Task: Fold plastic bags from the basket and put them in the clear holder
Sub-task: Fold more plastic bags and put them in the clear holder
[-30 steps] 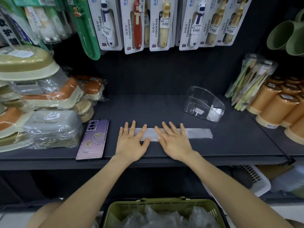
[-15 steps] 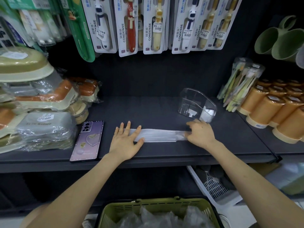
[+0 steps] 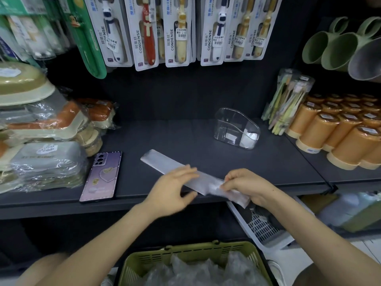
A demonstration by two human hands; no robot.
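A plastic bag folded into a long narrow strip [image 3: 165,161] lies slanted across the dark shelf [image 3: 185,137]. Its near end sticks out past the shelf's front edge. My right hand [image 3: 245,185] pinches that near end and folds it over. My left hand [image 3: 173,188] is at the strip's middle, fingers over its top and thumb below; it looks blurred. The clear holder [image 3: 233,124] stands at the back right of the shelf, with a folded white bag in its right compartment. The green basket [image 3: 148,263] with crumpled bags sits below, at the bottom edge.
A purple phone [image 3: 103,176] lies on the shelf to the left, next to stacked wrapped soap dishes [image 3: 41,141]. Orange cups [image 3: 334,137] and a toothbrush pack [image 3: 288,100] fill the right side. Packaged toothbrushes [image 3: 177,32] hang above. A white basket [image 3: 266,226] sits under the shelf.
The strip has swung from straight to slanted, its right end pulled toward me over the shelf edge. My right hand has taken hold of that end. My left hand lifted from flat pressing.
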